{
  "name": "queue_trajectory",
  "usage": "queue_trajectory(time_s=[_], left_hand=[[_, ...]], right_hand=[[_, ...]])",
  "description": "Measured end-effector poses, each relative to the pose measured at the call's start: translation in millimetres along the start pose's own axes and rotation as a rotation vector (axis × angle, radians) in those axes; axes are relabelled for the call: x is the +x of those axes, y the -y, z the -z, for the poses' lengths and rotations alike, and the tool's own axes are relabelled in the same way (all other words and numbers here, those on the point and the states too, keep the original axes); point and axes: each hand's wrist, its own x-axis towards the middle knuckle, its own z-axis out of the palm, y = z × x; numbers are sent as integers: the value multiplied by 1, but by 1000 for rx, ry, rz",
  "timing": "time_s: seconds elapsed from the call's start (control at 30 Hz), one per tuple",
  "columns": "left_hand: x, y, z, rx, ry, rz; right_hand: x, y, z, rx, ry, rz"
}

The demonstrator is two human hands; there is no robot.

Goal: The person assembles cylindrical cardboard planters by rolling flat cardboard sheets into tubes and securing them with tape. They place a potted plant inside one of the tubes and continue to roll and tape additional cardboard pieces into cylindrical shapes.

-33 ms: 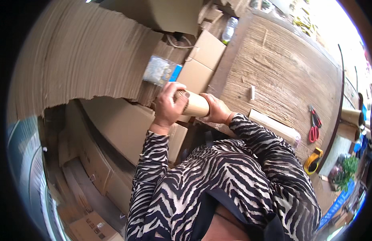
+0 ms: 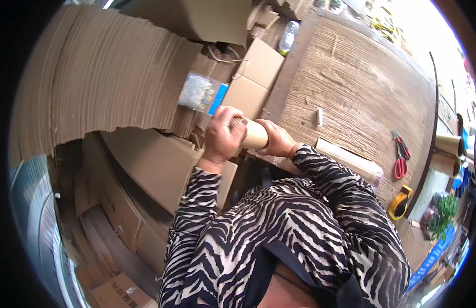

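Note:
A smooth tan cylinder [image 2: 256, 134] is held in front of my chest, slightly tilted. My left hand [image 2: 223, 132] wraps round its left end, where a rough, ridged edge shows by the thumb. Gripping the right end is my right hand [image 2: 276, 138], its fingers partly hidden behind the cylinder. What the cylinder is made of or holds I cannot tell. Just right of my right forearm a long pale box [image 2: 351, 160] with clear wrap at one end lies on the wooden table [image 2: 371, 87].
Red-handled scissors [image 2: 400, 156] and a yellow tape dispenser [image 2: 400, 203] lie at the table's right. A small white piece [image 2: 319, 117] is nearer the middle. Stacked cardboard sheets [image 2: 109, 77] rise on the left, with a clear bag [image 2: 199, 92] beside them. A plastic bottle [image 2: 289, 37] lies at the far edge.
My left hand has shifted a little to the right along the cylinder, closer to my right hand, and covers more of it. My right hand stays in place.

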Motion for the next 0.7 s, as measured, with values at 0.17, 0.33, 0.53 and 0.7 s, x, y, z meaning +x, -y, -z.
queue_trajectory(time_s=[0.17, 0.33, 0.53, 0.7], left_hand=[[-35, 4, -105, 130, 161, -74], [-36, 5, -104, 213, 180, -69], [-8, 7, -78, 236, 459, 56], [-17, -7, -117, 386, 427, -72]], right_hand=[[-41, -70, -7, -168, -61, -52], [-32, -16, 12, 5, -169, 67], [-26, -14, 14, 1, -115, 108], [-38, -39, 5, 49, -198, 160]])
